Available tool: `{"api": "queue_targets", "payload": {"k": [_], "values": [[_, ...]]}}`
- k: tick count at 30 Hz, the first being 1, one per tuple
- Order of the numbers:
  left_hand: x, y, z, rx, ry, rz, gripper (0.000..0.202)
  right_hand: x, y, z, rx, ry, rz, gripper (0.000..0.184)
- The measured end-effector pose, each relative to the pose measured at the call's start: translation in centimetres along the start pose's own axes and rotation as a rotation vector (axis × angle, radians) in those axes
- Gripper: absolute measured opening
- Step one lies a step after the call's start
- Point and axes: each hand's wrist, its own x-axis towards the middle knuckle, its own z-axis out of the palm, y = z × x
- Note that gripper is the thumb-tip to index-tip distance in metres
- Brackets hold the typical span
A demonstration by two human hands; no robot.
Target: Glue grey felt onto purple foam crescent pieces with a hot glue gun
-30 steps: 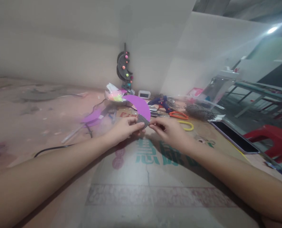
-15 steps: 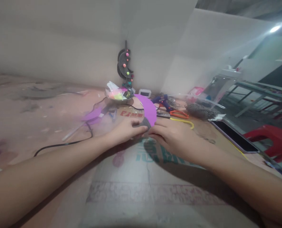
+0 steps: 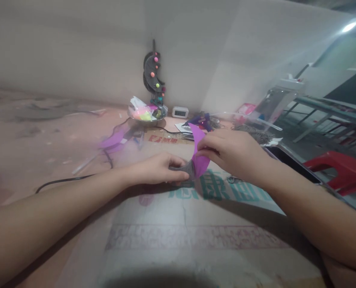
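Note:
My left hand point(image 3: 162, 170) pinches a grey piece point(image 3: 185, 169) that looks like felt, thumb on top, low over the printed cardboard. Between the fingertips of my right hand point(image 3: 225, 148) is a purple curved strip point(image 3: 198, 146), like paper or foam. The strip stands tilted up, its lower end against the right end of the grey piece. Whether the two are stuck together I cannot tell. My right fingers hide part of the strip, and my left hand covers part of the grey piece.
Cardboard point(image 3: 148, 236) lies under my hands. Behind are a bowl of scraps point(image 3: 148, 120), a grey crescent ornament with coloured balls point(image 3: 152, 74), a small digital clock point(image 3: 180, 112) and a blue glue gun point(image 3: 203, 121). A phone point(image 3: 294, 164) lies right; a black cord point(image 3: 64, 180) runs left.
My right hand has risen off the grey piece and gripped the purple strip, which now tilts more upright. My left hand keeps the grey piece. The view has shifted slightly.

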Motion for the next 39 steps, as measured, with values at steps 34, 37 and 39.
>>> {"api": "queue_targets", "payload": {"k": [34, 37, 39], "values": [[-1.1, 2.0, 1.1, 0.170, -0.291, 0.119, 0.022, 0.3, 1.8, 2.9, 0.456, 0.177, 0.308, 0.015], [-1.0, 2.0, 1.1, 0.161, -0.296, 0.121, 0.023, 0.0, 0.9, 4.4, 0.530, 0.162, 0.385, 0.019], [-1.1, 2.2, 1.1, 0.146, -0.303, 0.120, 0.024, -0.2, 0.8, 5.4, 0.548, 0.159, 0.415, 0.020]]}}
